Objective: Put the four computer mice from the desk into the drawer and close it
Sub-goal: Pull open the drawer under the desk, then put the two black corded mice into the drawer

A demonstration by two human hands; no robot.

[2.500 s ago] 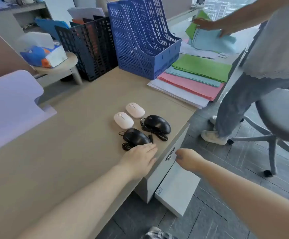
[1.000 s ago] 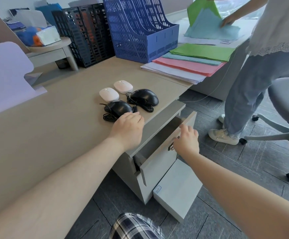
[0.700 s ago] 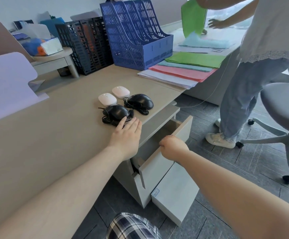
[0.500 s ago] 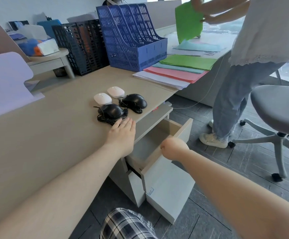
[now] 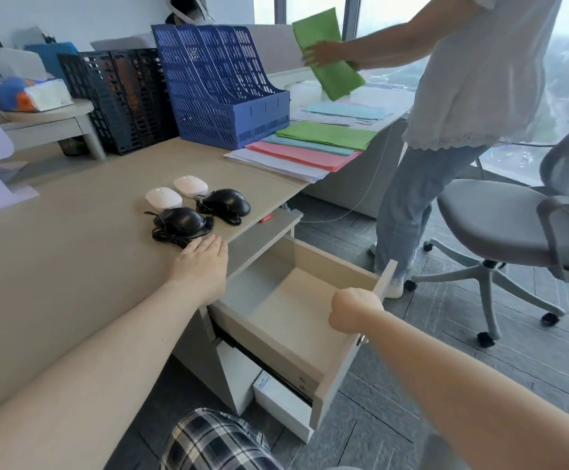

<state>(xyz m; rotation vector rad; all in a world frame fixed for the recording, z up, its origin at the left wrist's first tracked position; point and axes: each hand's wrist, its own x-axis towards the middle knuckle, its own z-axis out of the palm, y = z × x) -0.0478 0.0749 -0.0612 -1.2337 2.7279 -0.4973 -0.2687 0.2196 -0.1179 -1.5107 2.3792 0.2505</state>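
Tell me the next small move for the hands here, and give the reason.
Probably slide the left hand forward and close it over the nearest black mouse. The drawer stands pulled well out and looks empty, with the right hand gripping its front edge, while all four mice lie on the desk. The left hand lies flat with its fingertips just short of that mouse's bundled cord.

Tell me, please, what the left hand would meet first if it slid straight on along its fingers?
Most likely the nearer black mouse and its bundled cable: the left hand lies flat on the desk, fingertips just short of them.
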